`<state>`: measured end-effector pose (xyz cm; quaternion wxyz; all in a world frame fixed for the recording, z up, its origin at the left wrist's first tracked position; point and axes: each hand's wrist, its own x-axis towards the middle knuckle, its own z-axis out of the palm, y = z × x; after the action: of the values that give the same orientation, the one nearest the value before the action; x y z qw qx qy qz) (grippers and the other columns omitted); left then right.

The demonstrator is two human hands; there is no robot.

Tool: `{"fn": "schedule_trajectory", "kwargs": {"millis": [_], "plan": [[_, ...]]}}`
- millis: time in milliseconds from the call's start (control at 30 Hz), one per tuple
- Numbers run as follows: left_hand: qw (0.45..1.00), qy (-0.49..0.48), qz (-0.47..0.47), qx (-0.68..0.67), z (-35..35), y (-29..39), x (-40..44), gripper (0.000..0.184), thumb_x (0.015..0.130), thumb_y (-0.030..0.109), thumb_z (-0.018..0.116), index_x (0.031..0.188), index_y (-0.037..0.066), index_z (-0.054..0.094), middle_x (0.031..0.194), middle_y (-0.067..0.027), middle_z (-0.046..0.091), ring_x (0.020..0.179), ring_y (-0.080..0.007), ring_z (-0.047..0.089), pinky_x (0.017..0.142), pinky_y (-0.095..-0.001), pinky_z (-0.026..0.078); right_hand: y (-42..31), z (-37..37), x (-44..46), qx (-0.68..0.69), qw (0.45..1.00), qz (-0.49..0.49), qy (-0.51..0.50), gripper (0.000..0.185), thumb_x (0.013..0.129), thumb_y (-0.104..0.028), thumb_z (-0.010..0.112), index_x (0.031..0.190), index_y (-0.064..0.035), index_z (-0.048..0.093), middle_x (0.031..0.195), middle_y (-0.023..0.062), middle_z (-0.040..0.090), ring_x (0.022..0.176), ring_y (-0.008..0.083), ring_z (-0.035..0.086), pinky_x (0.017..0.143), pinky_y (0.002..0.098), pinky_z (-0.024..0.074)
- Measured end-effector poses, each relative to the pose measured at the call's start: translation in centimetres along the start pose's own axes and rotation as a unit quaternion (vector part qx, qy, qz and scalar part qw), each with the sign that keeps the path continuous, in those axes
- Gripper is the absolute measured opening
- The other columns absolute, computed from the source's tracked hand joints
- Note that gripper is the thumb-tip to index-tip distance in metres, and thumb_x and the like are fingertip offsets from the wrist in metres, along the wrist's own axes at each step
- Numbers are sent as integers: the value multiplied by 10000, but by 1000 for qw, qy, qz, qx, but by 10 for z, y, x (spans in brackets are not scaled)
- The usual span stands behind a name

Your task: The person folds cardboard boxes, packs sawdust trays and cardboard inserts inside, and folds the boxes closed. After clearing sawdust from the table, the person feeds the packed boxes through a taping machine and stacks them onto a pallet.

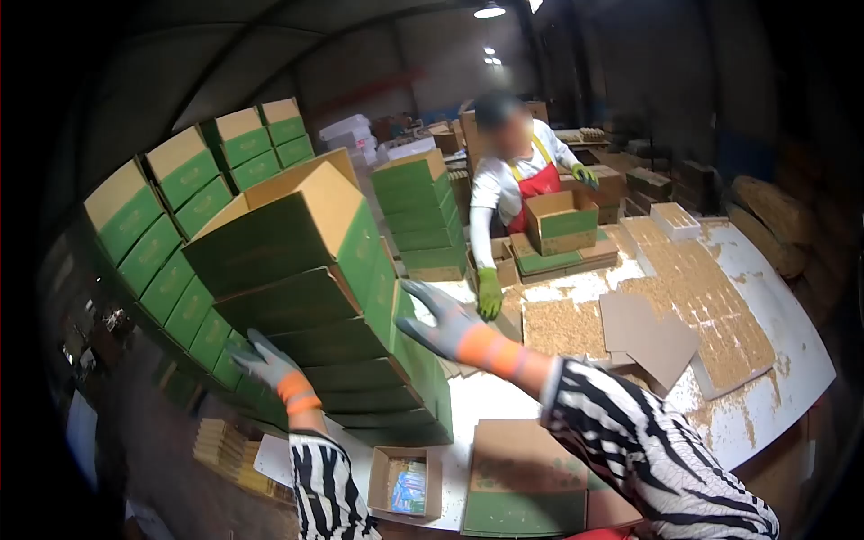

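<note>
A tall stack of nested open green-and-tan cardboard boxes leans in front of me. My left hand, in a grey glove with an orange cuff, is at the stack's left side with fingers stretched out. On the opposite side, my right hand, gloved the same way, lies along the stack's right face, thumb and fingers apart. Whether either palm presses on the cardboard I cannot tell. Below the right forearm lies a flat green-and-brown carton. A small open box with blue packets inside sits close to the stack's foot.
More stacked green boxes rise at the left, with another stack behind. Across the white table, a co-worker in a red apron reaches down with a green glove. Trays of tan grainy material and grey cardboard sheets lie there.
</note>
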<state>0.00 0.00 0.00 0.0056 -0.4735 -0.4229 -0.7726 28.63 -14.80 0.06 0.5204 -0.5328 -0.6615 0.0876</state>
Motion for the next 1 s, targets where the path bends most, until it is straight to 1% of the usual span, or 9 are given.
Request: {"fn": "schedule_trajectory", "kwargs": {"millis": [67,167,300,367,533,700,800,900,1000], "plan": [[990,-103,96,-17,-43,54,-40,581,971,96,499,1482,-25,251,1519,-189,313,1402,-306,320,1151,-408,272,-10,-30,-88,25,999,17,24,636,904,-373,632,1426,-74,423,1423,203,460,1319,361,441,1113,405,344],[880,-456,-34,-130,-108,92,-224,636,921,90,542,1468,-54,252,1513,-209,309,1401,-309,307,1154,-406,259,64,-116,-256,-140,972,154,106,611,851,-255,715,1367,-27,482,1421,189,468,1338,342,426,1114,405,345],[782,-569,-191,168,-161,54,-379,884,901,467,585,1456,-115,217,1476,-316,315,1384,-452,280,1141,-500,244,184,-140,-460,-405,722,499,255,790,786,-326,767,1351,107,425,1373,295,472,1298,400,448,1087,405,369],[715,-627,-139,275,-160,50,-410,892,904,510,559,1452,-117,240,1478,-319,318,1379,-456,290,1134,-490,254,179,-141,-497,-82,734,655,158,765,798,-343,752,1319,124,444,1268,283,567,1184,393,554,987,398,451],[695,-616,-370,32,-149,83,-377,778,871,411,644,1439,-25,339,1399,-257,449,1319,-405,374,1111,-463,267,121,-144,-459,-4,879,396,265,431,826,-167,730,1171,38,571,1067,152,673,937,229,641,820,330,508],[854,-478,120,167,-120,140,-334,930,813,458,692,1470,-45,268,1440,-254,380,1374,-426,277,1145,-555,153,72,-196,-410,260,855,351,281,348,842,-150,723,1130,6,605,1029,78,679,905,138,624,831,285,502],[789,-477,311,230,-107,210,-269,766,820,431,673,1390,-13,421,1385,-232,451,1328,-398,366,1127,-513,224,84,-234,-413,261,896,293,210,325,840,-144,724,1113,-3,617,1028,65,679,903,127,620,838,276,502],[607,-727,284,149,-100,190,-245,620,813,411,694,1292,49,537,1250,-171,578,1223,-335,500,1081,-502,300,98,-252,-414,190,904,351,156,398,806,-137,727,1157,1,599,1068,103,667,985,182,624,901,324,490],[599,-724,330,94,-103,207,-234,372,844,296,646,1169,116,631,1003,-127,670,955,-301,625,869,-411,461,60,-248,-390,-243,924,182,231,774,683,-155,764,1365,13,440,1372,201,484,1312,358,425,1119,444,322]]}}
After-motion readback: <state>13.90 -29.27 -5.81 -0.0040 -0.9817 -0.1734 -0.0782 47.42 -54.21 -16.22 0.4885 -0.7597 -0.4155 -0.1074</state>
